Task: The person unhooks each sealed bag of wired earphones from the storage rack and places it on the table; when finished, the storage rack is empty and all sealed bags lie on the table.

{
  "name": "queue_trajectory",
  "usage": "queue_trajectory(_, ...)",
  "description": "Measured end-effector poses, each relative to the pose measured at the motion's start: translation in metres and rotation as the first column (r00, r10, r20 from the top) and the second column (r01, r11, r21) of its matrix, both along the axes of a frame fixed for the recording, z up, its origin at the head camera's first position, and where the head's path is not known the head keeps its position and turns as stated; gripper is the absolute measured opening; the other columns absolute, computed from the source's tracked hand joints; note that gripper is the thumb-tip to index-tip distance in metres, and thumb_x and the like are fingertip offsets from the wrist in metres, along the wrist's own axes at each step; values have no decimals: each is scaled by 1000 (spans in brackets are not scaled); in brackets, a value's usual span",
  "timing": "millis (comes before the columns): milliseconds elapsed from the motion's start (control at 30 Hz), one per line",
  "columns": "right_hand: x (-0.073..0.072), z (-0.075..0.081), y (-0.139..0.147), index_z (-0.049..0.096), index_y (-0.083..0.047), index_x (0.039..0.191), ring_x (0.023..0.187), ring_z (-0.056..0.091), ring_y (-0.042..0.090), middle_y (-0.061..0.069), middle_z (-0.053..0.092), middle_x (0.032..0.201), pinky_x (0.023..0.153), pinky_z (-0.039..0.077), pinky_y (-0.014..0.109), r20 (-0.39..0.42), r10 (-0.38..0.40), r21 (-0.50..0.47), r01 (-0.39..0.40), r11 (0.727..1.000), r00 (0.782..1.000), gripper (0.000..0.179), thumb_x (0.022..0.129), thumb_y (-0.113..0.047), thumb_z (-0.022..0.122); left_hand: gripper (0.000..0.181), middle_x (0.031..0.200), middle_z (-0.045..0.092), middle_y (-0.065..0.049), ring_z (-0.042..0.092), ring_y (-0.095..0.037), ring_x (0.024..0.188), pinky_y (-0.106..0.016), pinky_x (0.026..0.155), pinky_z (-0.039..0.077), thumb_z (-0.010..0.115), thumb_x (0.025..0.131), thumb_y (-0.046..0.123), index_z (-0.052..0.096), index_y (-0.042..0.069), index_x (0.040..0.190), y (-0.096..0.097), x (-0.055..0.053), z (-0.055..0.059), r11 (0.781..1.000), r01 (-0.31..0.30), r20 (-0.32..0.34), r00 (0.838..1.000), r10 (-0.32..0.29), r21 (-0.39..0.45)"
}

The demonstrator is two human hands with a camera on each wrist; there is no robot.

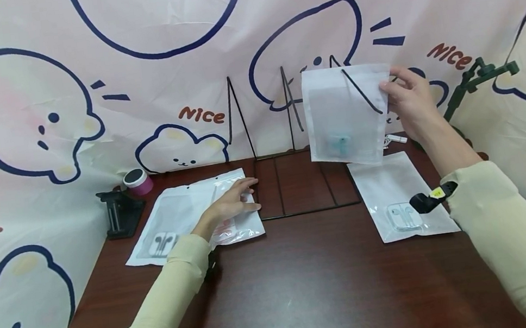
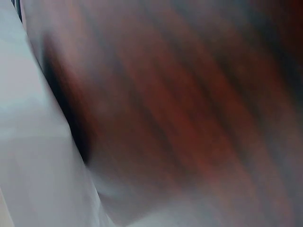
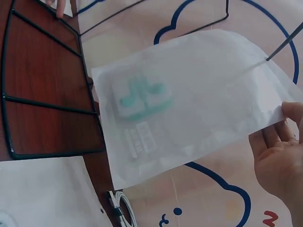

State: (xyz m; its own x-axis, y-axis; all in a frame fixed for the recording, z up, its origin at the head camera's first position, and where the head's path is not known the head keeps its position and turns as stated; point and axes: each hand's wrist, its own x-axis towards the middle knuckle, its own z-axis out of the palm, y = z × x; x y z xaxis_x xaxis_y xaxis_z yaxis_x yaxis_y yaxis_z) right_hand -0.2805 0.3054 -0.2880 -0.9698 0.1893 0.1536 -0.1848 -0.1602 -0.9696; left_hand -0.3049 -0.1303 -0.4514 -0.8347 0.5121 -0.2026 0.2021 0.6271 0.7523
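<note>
My right hand (image 1: 409, 94) pinches the right edge of a white frosted pouch (image 1: 335, 106). Through its film, the right wrist view shows a teal-and-white earphone set (image 3: 144, 97) in a case. A thin dark rod (image 1: 362, 91) of the wire rack (image 1: 310, 213) passes through the pouch near its top edge, with the rod's front end showing before it. On the left, my left hand (image 1: 228, 204), fingers extended, is at the right side of some white pouches (image 1: 184, 201) lying on the table. One of them shows white earphones (image 1: 163, 244). The left wrist view is mostly blurred table.
Another white pouch with earphones (image 1: 403, 217) lies right of the rack. Two more rack prongs (image 1: 234, 107) stand left of the raised pouch. A black stand (image 1: 121, 214) and a pink-and-white jar (image 1: 138, 182) are at the far left; a green jointed arm (image 1: 474, 78) is at the right.
</note>
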Motion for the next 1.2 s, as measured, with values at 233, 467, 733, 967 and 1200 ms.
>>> queue_trajectory(233,19,-4,2,67,-16,127,106,63,18,0,60,131,83,52,25,-26,-11,16,11,1000,1000,25,102,-17,68,82,168,24,-9,43,-34,144,-51,120,35,75,95,21,31,14,164,0,-2,-2,1000,4,-7,1000,-4,-3)
queue_trajectory(467,36,-8,5,68,-10,120,114,53,18,-1,54,131,83,53,23,-59,-11,-63,7,998,998,18,103,-15,66,82,168,24,-9,43,-34,144,-52,120,34,75,95,20,31,14,164,1,-1,-1,1000,-5,-4,1000,5,-2)
queue_trajectory(733,57,-15,10,68,-10,120,114,53,19,-2,50,131,84,55,22,-76,-22,-68,17,998,997,21,101,-17,70,81,168,26,-9,44,-35,142,-52,119,35,75,95,21,31,16,164,1,-1,-1,1000,-10,-8,1000,10,-14)
queue_trajectory(967,70,-16,11,69,-8,118,112,55,21,0,53,130,85,55,25,-110,-3,-66,-4,998,994,20,100,-17,70,81,169,24,-8,42,-34,144,-52,120,34,75,96,20,31,16,164,-2,-3,-3,1000,-7,-13,1000,7,-14)
queue_trajectory(1200,87,-16,15,72,-5,117,107,59,22,3,55,128,82,56,27,-123,0,-105,-13,994,992,20,99,-12,71,81,169,22,-11,42,-33,145,-51,120,34,74,96,21,31,13,164,-1,-3,-4,1000,9,-28,1000,-9,-11)
